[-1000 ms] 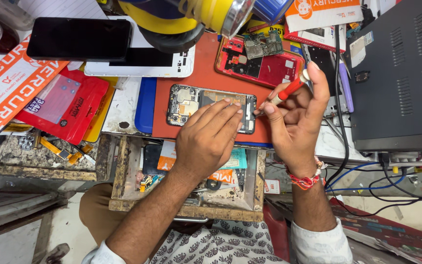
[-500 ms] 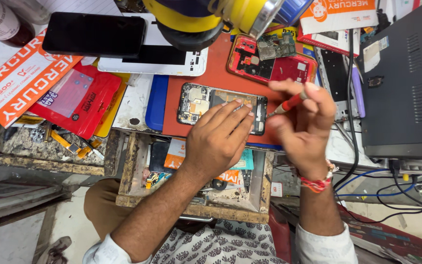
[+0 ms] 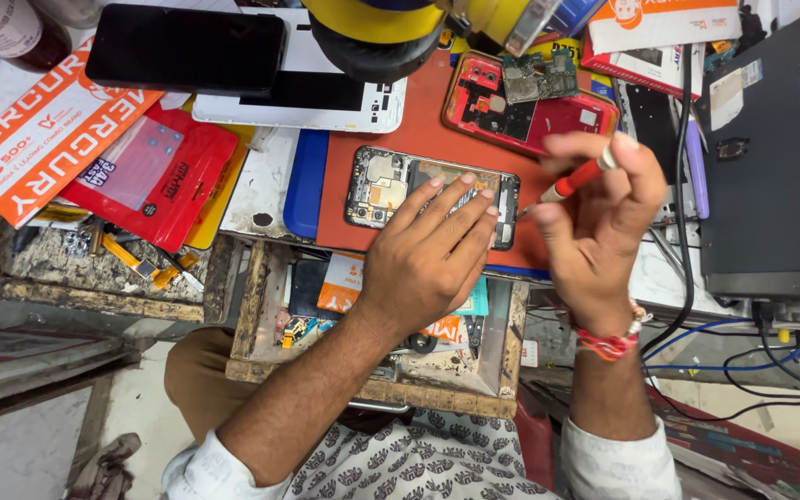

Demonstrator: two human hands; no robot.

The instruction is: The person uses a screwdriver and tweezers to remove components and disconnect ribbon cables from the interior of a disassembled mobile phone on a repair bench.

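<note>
Cluttered bench (image 3: 261, 190) — red phone shell (image 3: 530, 106), black phone (image 3: 185, 46) beyond hands.

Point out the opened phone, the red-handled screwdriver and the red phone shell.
opened phone (image 3: 383, 185), head view, exposed left end.
red-handled screwdriver (image 3: 574, 180), head view, red handle.
red phone shell (image 3: 548, 118), head view, inner red surface.

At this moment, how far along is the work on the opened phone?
Done: the back is off the opened phone, with its inner parts bare on the orange mat. In hand: the left hand presses it flat while the right hand holds a red screwdriver at its right end. Left: the phone is not closed up.
</note>
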